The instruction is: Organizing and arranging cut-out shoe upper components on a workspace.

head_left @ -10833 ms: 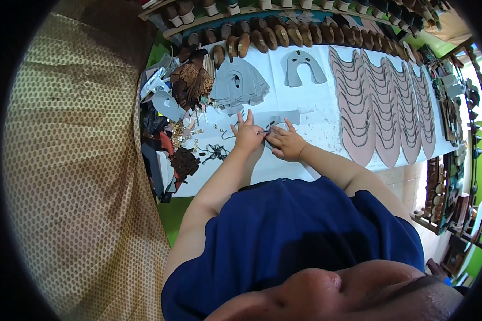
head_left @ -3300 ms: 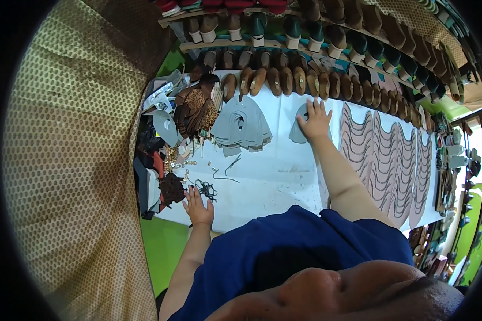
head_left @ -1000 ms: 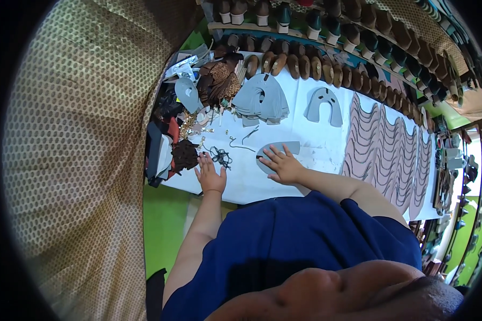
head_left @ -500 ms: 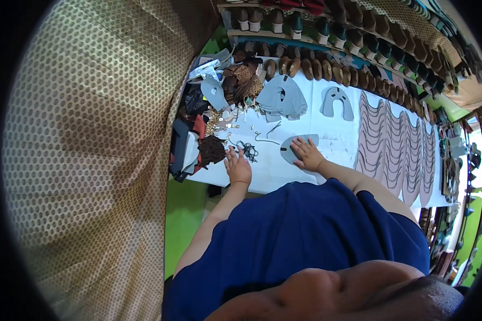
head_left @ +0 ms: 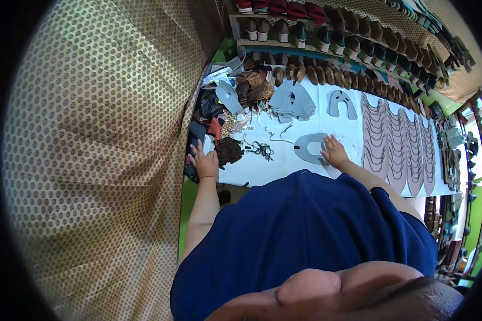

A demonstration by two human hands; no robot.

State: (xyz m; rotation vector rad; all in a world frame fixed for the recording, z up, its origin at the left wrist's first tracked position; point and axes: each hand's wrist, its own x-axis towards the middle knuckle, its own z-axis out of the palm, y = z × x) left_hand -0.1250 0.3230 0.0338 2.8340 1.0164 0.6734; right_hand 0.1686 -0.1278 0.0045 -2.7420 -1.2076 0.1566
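Observation:
My right hand (head_left: 334,151) rests with fingers spread at the right edge of a flat grey U-shaped piece (head_left: 306,153), which lies on the white table. My left hand (head_left: 204,162) is open over the table's left end, fingers apart, beside a heap of dark brown strips (head_left: 229,152) and a dark blue-black object (head_left: 196,130). Whether its fingertips touch anything, I cannot tell. Between my hands lies a tangle of thin black cord (head_left: 262,152). Farther back are a stack of grey cut pieces (head_left: 293,101) and a grey arch-shaped piece (head_left: 341,105).
Rows of mauve scalloped pieces (head_left: 396,144) cover the right of the table. At the back left are leopard-print and brown pieces (head_left: 254,85) and small gold bits (head_left: 227,124). Shoes (head_left: 332,43) line shelves behind. A patterned curtain (head_left: 102,160) hangs close on the left.
My left hand has moved left, from beside the black cord to the table's left end. My right hand has slid from the middle of the grey piece to its right edge. The view has shifted slightly.

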